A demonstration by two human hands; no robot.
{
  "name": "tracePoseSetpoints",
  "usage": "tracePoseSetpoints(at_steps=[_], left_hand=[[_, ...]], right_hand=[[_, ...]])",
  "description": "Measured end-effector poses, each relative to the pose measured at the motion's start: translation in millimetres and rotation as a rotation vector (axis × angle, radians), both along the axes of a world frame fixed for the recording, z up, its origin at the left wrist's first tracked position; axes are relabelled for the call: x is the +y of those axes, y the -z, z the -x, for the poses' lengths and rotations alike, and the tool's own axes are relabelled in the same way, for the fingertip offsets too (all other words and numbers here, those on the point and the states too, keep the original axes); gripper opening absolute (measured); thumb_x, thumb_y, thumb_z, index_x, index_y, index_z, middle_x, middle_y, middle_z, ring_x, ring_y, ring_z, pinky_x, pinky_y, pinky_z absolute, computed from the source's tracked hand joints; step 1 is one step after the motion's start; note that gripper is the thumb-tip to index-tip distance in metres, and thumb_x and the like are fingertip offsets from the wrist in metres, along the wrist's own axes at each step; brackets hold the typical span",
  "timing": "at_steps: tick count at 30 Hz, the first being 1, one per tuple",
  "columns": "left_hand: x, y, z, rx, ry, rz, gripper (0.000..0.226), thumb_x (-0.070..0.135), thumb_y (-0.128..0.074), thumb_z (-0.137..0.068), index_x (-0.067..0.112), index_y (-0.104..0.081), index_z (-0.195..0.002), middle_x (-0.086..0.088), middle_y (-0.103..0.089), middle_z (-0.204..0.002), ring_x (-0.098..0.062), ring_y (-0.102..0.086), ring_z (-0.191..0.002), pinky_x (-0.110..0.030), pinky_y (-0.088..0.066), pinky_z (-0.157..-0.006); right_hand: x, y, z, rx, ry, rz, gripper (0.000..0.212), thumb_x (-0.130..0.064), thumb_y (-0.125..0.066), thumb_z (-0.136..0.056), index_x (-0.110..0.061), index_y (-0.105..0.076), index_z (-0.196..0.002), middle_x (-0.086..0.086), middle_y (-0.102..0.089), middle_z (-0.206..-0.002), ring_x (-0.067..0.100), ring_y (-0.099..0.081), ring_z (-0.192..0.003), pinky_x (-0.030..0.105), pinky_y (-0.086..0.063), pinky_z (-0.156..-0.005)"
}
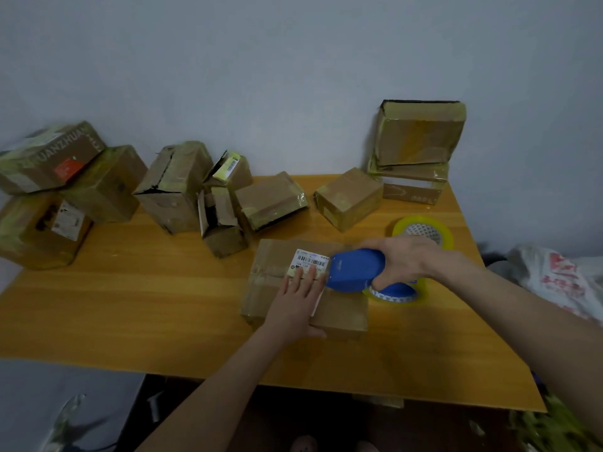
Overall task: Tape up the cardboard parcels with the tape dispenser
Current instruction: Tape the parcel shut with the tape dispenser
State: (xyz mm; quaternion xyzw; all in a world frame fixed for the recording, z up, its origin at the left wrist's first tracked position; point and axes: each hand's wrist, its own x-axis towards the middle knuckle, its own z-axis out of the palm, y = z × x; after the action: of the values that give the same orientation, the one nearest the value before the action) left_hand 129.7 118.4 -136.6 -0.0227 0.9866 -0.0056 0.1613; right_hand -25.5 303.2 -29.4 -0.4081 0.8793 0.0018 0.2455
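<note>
A wooden table [130, 305] holds a flat cardboard parcel [339, 311] near its front edge, right of centre. The left hand [295, 298] lies flat on the parcel with fingers straight, its fingertips on a white barcode label [311, 261]. The right hand [404, 259] grips a blue tape dispenser [354, 270], fingers curled around it, its nose on the parcel's right side. A spare tape roll [424, 231] sits near the right edge. More taped parcels [176, 187] line the back edge.
</note>
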Motion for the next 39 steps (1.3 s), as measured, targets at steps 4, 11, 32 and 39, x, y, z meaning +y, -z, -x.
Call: tracePoseSetpoints(at_steps=[4, 11, 32, 39], left_hand=[[-2.6, 0.2, -2.0, 0.011, 0.005, 0.003, 0.119, 0.066, -0.061, -0.076, 0.022, 0.026, -0.145, -0.003, 0.032, -0.152, -0.027, 0.023, -0.143, -0.041, 0.013, -0.114], [-7.1, -0.9, -0.9, -0.022, 0.027, 0.018, 0.115, 0.065, -0.059, -0.078, 0.020, 0.020, -0.149, 0.000, 0.036, -0.146, -0.027, 0.021, -0.144, -0.040, 0.011, -0.116], [69.1, -3.4, 29.2, -0.012, 0.096, -0.030, 0.095, 0.064, -0.039, -0.089, 0.020, 0.022, -0.148, -0.006, 0.028, -0.155, -0.030, 0.019, -0.144, -0.053, 0.007, -0.116], [68.0, -4.9, 32.0, -0.041, 0.094, -0.026, 0.093, 0.060, -0.042, -0.090, 0.020, 0.017, -0.150, -0.007, 0.025, -0.156, -0.028, 0.019, -0.145, -0.053, 0.004, -0.117]], right_hand=[[17.1, 5.5, 3.6, -0.036, 0.024, 0.076, 0.072, -0.050, -0.070, -0.067, -0.047, -0.039, -0.131, -0.013, -0.060, -0.099, 0.017, -0.059, -0.090, 0.041, -0.056, -0.080], [88.1, 18.6, 27.5, -0.207, 0.173, 0.066, 0.075, -0.032, -0.076, -0.071, -0.039, -0.038, -0.136, -0.006, -0.055, -0.116, 0.017, -0.054, -0.099, 0.034, -0.049, -0.087], [83.2, 63.1, 14.3, -0.079, 0.150, -0.029, 0.085, -0.059, -0.071, -0.071, -0.043, -0.029, -0.143, -0.007, -0.059, -0.115, 0.020, -0.056, -0.103, 0.037, -0.052, -0.083], [107.4, 55.9, 21.6, -0.260, 0.276, 0.027, 0.089, -0.045, -0.075, -0.073, -0.043, -0.025, -0.146, -0.011, -0.047, -0.115, 0.016, -0.048, -0.100, 0.030, -0.042, -0.081]])
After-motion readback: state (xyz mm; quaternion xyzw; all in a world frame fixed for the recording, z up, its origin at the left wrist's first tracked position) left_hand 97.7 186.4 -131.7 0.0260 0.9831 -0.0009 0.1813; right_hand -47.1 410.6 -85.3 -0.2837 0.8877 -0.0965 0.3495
